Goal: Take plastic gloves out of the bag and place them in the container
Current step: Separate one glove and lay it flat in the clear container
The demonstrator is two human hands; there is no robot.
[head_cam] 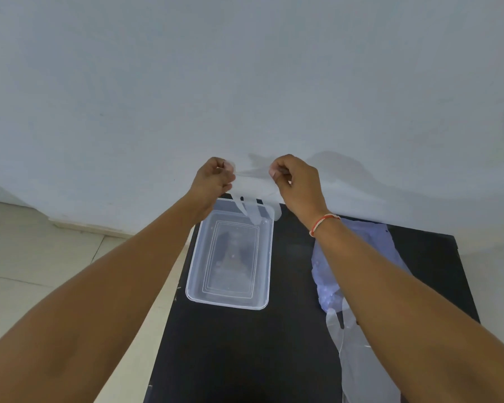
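Note:
A clear plastic glove [255,187] hangs stretched between my two hands above the far end of the container, its fingers dangling down over the rim. My left hand [214,177] pinches its left edge and my right hand [296,181] pinches its right edge. The clear rectangular container [269,257] lies open on the black table, with nothing I can make out inside it. To the right lies the bluish plastic bag [358,242], partly under my right forearm. Another clear glove [358,365] lies flat on the table in front of the bag.
The black table [291,257] stands against a pale wall [245,82]. Light floor tiles [41,257] show to the left of the table's left edge.

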